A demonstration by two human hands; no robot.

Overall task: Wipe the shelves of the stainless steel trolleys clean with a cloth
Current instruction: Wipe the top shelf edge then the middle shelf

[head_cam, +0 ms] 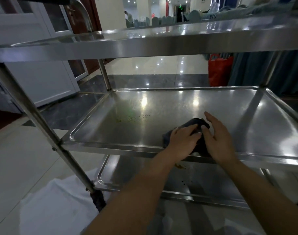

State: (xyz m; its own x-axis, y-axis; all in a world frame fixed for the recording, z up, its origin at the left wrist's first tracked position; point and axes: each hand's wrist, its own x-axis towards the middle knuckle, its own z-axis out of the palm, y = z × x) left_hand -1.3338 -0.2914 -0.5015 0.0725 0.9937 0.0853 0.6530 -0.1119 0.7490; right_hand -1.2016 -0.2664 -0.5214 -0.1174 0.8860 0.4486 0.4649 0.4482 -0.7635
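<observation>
A stainless steel trolley fills the view, with a top shelf (pixel 145 43), a middle shelf (pixel 229 116) and a bottom shelf (pixel 212 185). A dark cloth (pixel 195 123) lies bunched near the front edge of the middle shelf. My left hand (pixel 182 143) presses down on the cloth with curled fingers. Beside it, my right hand (pixel 217 139) rests flat, fingers apart, touching the cloth's right side. Greenish crumbs and smears (pixel 128 117) lie on the middle shelf, left of the cloth. Brown spots (pixel 180 166) mark the bottom shelf.
The trolley's front left post (pixel 34 116) slants down to a dark wheel (pixel 98 199). A white door (pixel 34 65) stands to the left. Behind the trolley are a red bag (pixel 219 70), teal drapes (pixel 256 70) and shiny floor tiles. My white clothing (pixel 56 209) is below.
</observation>
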